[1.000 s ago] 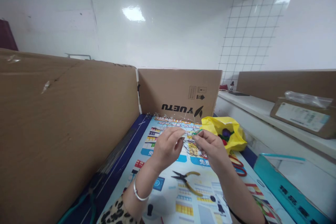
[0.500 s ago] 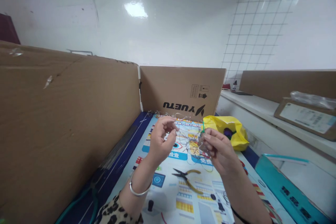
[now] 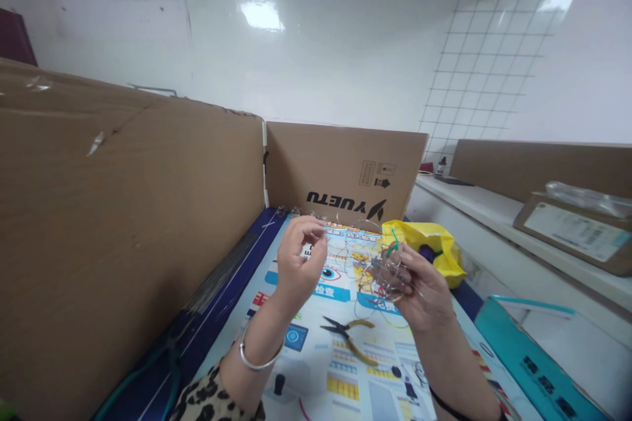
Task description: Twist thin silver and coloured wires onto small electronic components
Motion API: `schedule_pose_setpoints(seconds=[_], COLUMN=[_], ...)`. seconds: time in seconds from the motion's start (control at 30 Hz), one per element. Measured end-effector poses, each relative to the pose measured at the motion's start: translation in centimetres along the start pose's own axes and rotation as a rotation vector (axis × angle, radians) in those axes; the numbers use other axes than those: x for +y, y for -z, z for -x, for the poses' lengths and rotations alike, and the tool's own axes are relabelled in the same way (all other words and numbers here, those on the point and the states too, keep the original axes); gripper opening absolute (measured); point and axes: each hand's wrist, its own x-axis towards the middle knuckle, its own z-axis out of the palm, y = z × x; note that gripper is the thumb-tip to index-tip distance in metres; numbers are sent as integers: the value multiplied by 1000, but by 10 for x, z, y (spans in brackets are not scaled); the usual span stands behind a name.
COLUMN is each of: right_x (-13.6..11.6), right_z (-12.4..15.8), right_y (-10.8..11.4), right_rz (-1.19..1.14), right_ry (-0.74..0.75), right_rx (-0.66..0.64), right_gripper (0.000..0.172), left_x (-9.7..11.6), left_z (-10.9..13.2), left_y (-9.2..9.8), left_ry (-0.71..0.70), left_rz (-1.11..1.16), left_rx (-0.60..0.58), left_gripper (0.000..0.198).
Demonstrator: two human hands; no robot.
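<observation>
My left hand [image 3: 297, 263] is raised over the printed mat [image 3: 340, 368], its thumb and fingers pinched on a thin wire [image 3: 340, 237] that runs across to my right hand. My right hand [image 3: 419, 286] is closed round a small tangle of wire loops [image 3: 388, 276] with a short green piece [image 3: 394, 245] sticking up from it. The two hands are a little apart. A silver bangle [image 3: 257, 356] sits on my left wrist. Below the hands, yellow-handled pliers [image 3: 348, 332] lie on the mat.
Tall cardboard panels [image 3: 128, 223] wall the left side, and a YUETU cardboard box [image 3: 345, 171] closes the back. A yellow plastic bag [image 3: 434, 243] with dark items lies behind my right hand. A teal box [image 3: 533, 362] stands at the right, and a white ledge [image 3: 494, 210] carries a labelled carton [image 3: 577, 227].
Both hands rose and drew apart. My left hand pulled the wire leftward. My right hand turned the wire tangle, so the green piece now points up.
</observation>
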Motion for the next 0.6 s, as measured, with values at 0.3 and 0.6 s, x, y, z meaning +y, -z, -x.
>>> schedule_pose_setpoints(seconds=[0.3, 0.6], right_x=[0, 3], right_z=[-1, 0], right_y=[4, 6], right_rz=[18, 197], right_ry=[29, 33], right_rx=[-35, 3], right_gripper=[28, 19], left_x=[3, 1], left_z=[0, -3], left_y=[0, 0], left_ry=[31, 75], left_rz=[34, -104], left_rx=[-66, -139], left_gripper=[9, 10])
